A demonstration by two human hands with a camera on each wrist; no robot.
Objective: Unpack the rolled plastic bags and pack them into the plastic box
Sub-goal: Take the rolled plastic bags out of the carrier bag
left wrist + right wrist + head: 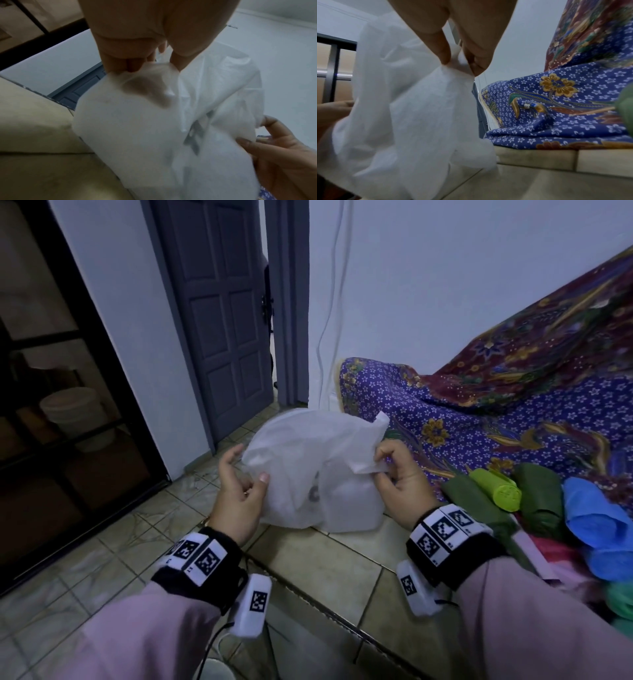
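Observation:
A thin white plastic bag (301, 453) is spread out in the air between my hands, over the tiled ledge. My left hand (251, 474) pinches its left edge, and the left wrist view shows thumb and fingers (133, 65) closed on the film. My right hand (383, 465) pinches the bag's right edge; the same hand (458, 60) shows in the right wrist view. A pale translucent box-like shape (352, 508) sits under the bag, partly hidden by it. Rolled bags lie at the right: dark green (541, 498), lime green (496, 489) and blue (599, 525).
A blue flowered cloth (479, 422) and a maroon one (531, 347) drape the surface behind the rolls. The beige tiled ledge (325, 570) runs below my wrists. A grey door (222, 320) stands ahead and a dark glass cabinet (51, 405) at the left.

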